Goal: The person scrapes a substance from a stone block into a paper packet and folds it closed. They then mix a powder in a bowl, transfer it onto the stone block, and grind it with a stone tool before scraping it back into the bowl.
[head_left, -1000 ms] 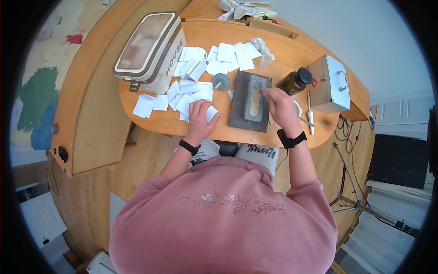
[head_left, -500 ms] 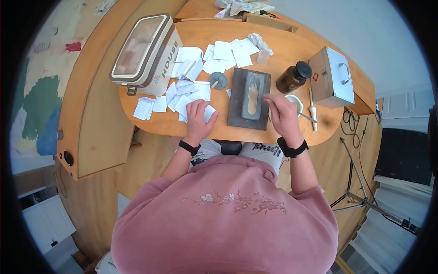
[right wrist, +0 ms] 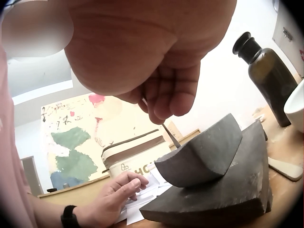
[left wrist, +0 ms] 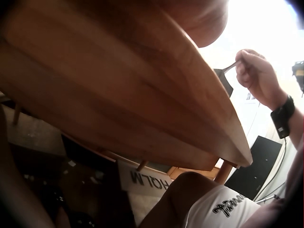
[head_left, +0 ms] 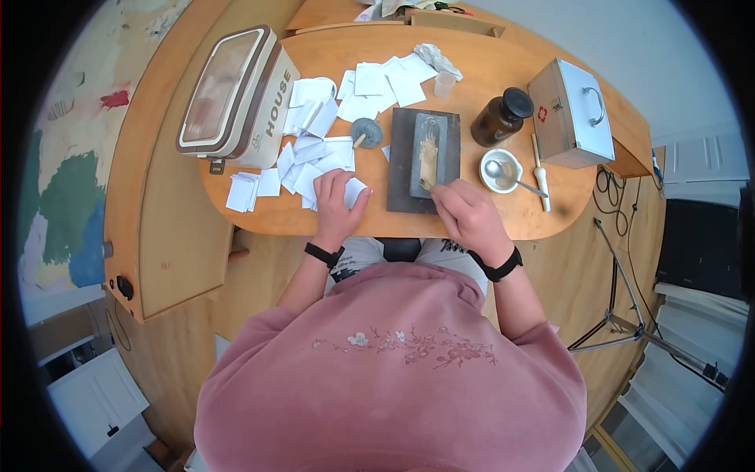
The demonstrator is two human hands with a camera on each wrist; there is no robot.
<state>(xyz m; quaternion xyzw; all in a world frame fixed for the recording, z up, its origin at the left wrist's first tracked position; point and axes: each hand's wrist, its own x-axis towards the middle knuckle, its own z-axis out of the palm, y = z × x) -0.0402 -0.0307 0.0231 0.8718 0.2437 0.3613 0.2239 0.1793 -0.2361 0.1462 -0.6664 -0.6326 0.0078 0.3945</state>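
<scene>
My right hand pinches a thin metal stick-like tool at the near end of a dark stone grinding trough. The tool slants down into the trough in the right wrist view; what its tip touches is hidden behind the trough wall. Tan, dry-looking material lies along the hollow. Under the trough is a dark board. Left of it sits a grey grinding wheel with a wooden handle. My left hand rests with relaxed fingers beside white paper squares at the table's front edge.
To the right stand a dark glass bottle, a white bowl holding a spoon, a white pestle and a silver case. A lidded "HOUSE" box stands left. A small clear cup sits toward the back of the table.
My right hand has moved along the trough toward its near end, uncovering the white bowl and spoon. The tan material's spread has shifted a little. My left hand has stayed beside the papers.
</scene>
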